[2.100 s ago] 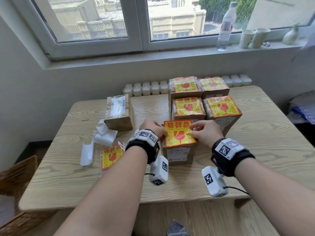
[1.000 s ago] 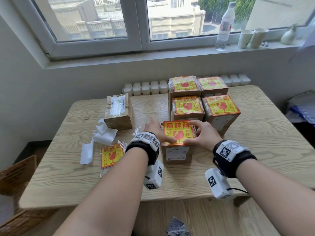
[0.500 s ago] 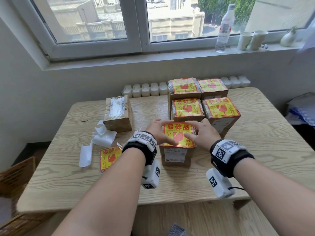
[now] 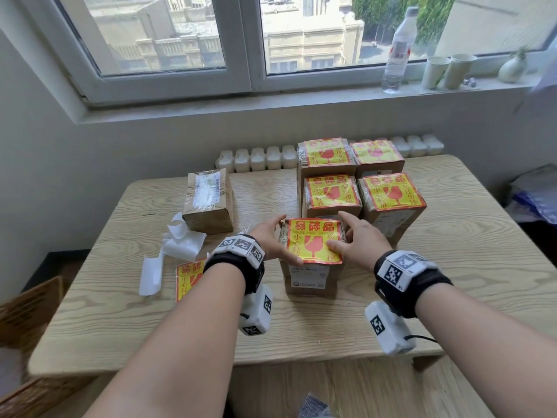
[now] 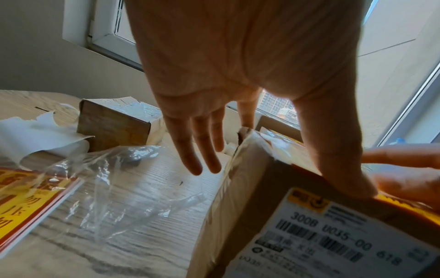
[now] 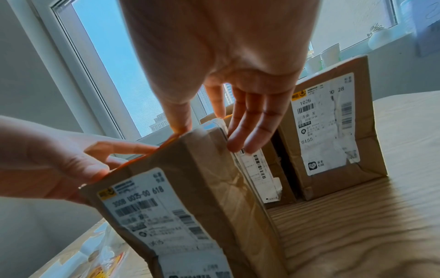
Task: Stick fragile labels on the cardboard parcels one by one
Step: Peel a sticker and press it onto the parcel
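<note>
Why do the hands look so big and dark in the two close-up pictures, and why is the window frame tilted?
Left wrist view: the left hand sits close to a very wide lens and is backlit by the window, so it looms large and shadowed. Right wrist view: the right hand does the same; the window frame leans and the near parcel stretches. Head view: even daylight, soft shadows on the table.
</note>
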### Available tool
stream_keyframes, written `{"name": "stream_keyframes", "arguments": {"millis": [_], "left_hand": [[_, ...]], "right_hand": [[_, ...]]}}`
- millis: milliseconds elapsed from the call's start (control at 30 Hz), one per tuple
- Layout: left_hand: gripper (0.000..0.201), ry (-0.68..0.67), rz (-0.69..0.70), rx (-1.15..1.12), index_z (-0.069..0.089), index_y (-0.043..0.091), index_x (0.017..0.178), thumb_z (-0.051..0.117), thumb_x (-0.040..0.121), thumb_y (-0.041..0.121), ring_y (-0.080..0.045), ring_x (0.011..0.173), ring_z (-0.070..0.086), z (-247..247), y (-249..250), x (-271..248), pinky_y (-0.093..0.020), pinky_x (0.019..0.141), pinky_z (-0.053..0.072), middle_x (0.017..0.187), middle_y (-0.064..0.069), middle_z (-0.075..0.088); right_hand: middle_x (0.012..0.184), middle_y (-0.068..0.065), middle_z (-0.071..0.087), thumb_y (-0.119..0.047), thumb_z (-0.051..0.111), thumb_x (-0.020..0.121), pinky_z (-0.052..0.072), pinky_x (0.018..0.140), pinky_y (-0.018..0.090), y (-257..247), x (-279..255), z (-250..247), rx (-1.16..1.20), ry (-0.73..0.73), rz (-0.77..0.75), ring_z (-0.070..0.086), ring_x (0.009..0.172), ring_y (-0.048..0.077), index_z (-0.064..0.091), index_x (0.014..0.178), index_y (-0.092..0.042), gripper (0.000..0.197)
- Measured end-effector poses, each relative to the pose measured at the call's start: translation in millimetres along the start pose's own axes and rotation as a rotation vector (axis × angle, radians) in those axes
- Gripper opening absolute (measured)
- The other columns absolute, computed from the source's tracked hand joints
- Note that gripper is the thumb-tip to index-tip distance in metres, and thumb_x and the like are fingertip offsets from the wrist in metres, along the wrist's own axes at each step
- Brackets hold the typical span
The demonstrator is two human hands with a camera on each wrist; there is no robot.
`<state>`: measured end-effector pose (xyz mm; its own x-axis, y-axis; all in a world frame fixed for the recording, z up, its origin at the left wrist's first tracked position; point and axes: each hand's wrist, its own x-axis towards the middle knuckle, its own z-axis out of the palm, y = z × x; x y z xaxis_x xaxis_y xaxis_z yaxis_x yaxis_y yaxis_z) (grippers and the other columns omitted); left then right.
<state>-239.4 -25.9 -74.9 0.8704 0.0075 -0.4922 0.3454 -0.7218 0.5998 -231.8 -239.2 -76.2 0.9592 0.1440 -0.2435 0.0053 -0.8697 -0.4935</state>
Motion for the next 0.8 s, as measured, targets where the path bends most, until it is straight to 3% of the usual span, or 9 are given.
{"name": "stream_keyframes", "arguments": {"millis": [100, 167, 267, 333, 367, 467, 633, 733, 800], "left_hand": [[0.124, 0.011, -0.039, -0.141, 0.013, 0.034, 0.152, 0.09, 0.055, 0.04, -0.029, 0.128, 0.047, 0.4, -0.6, -1.8, -0.044, 0.092, 0.053, 0.151, -0.008, 0.035], [0.109, 0.024, -0.082, -0.237, 0.021, 0.029, 0.151, 0.087, 0.063, 0.034, -0.028, 0.121, 0.053, 3.1, 0.3, -3.3, -0.042, 0.083, 0.057, 0.146, -0.01, 0.042], [0.056, -0.033, -0.107, -0.309, 0.053, 0.017, 0.128, 0.077, 0.077, 0.021, -0.025, 0.108, 0.063, 8.3, 3.0, -4.8, -0.044, 0.086, 0.057, 0.126, -0.01, 0.061], [0.025, -0.049, -0.112, -0.356, 0.063, 0.018, 0.106, 0.072, 0.083, 0.014, -0.024, 0.104, 0.066, 9.7, 3.9, -6.2, -0.045, 0.087, 0.057, 0.116, -0.01, 0.067], [0.019, -0.05, -0.122, -0.381, 0.063, 0.017, 0.101, 0.07, 0.084, 0.012, -0.024, 0.104, 0.066, 9.2, 3.6, -7.6, -0.046, 0.087, 0.057, 0.113, -0.01, 0.068], [0.017, -0.026, -0.153, -0.461, 0.064, 0.011, 0.104, 0.067, 0.088, 0.012, -0.025, 0.1, 0.067, 1.4, 2.2, -14.0, -0.046, 0.083, 0.058, 0.11, -0.012, 0.068], [0.008, 0.109, -0.164, -0.509, 0.064, 0.009, 0.093, 0.061, 0.093, 0.017, -0.018, 0.071, 0.066, -40.7, 6.4, -34.8, -0.036, 0.067, 0.061, 0.083, -0.008, 0.068], [0.011, 0.173, -0.185, -0.507, 0.063, 0.009, 0.091, 0.062, 0.092, 0.02, -0.019, 0.068, 0.066, -72.8, 6.5, -43.4, -0.034, 0.06, 0.061, 0.081, -0.009, 0.069], [0.012, 0.194, -0.192, -0.514, 0.063, 0.009, 0.091, 0.063, 0.092, 0.021, -0.021, 0.07, 0.068, -91.2, 4.6, -43.8, -0.037, 0.064, 0.061, 0.086, -0.011, 0.071]], "right_hand": [[0.133, 0.007, 0.057, -0.047, 0.065, 0.085, 0.049, 0.096, 0.04, 3.1, -1.6, 1.4, 0.079, 0.038, 0.047, 0.056, 0.12, 0.025, 0.025, 0.15, -0.025, 0.079], [0.131, 0.007, 0.059, -0.048, 0.065, 0.085, 0.052, 0.094, 0.042, 6.3, -2.1, 2.6, 0.122, 0.026, 0.089, 0.059, 0.116, 0.025, 0.035, 0.145, -0.021, 0.073], [0.125, 0.005, 0.063, -0.047, 0.065, 0.085, 0.056, 0.087, 0.044, 8.6, -3.3, 3.8, 0.147, -0.017, 0.109, 0.063, 0.106, 0.023, 0.053, 0.133, -0.018, 0.057], [0.121, 0.004, 0.065, -0.045, 0.065, 0.086, 0.057, 0.085, 0.043, 6.1, -4.9, 3.4, 0.163, -0.023, 0.11, 0.065, 0.101, 0.022, 0.058, 0.128, -0.017, 0.051], [0.12, 0.004, 0.065, -0.044, 0.065, 0.085, 0.057, 0.085, 0.043, 3.9, -5.6, 2.9, 0.181, -0.016, 0.109, 0.065, 0.101, 0.022, 0.059, 0.127, -0.017, 0.05], [0.12, 0.004, 0.064, -0.045, 0.067, 0.083, 0.057, 0.086, 0.044, -6.6, -6.3, -1.1, 0.232, 0.009, 0.087, 0.065, 0.102, 0.023, 0.059, 0.126, -0.017, 0.052], [0.108, 0.005, 0.069, -0.045, 0.068, 0.083, 0.057, 0.085, 0.044, -41.9, -0.7, -14.2, 0.319, -0.003, 0.014, 0.068, 0.095, 0.024, 0.063, 0.12, -0.013, 0.049], [0.095, 0.006, 0.07, -0.041, 0.066, 0.086, 0.059, 0.082, 0.043, -70.8, 4.9, -19.5, 0.369, -0.012, -0.03, 0.07, 0.087, 0.022, 0.061, 0.12, -0.012, 0.045], [0.089, 0.003, 0.069, -0.039, 0.065, 0.088, 0.061, 0.078, 0.039, -87.9, 10.1, -23.2, 0.384, -0.005, -0.049, 0.071, 0.076, 0.017, 0.06, 0.123, -0.011, 0.046]]}}
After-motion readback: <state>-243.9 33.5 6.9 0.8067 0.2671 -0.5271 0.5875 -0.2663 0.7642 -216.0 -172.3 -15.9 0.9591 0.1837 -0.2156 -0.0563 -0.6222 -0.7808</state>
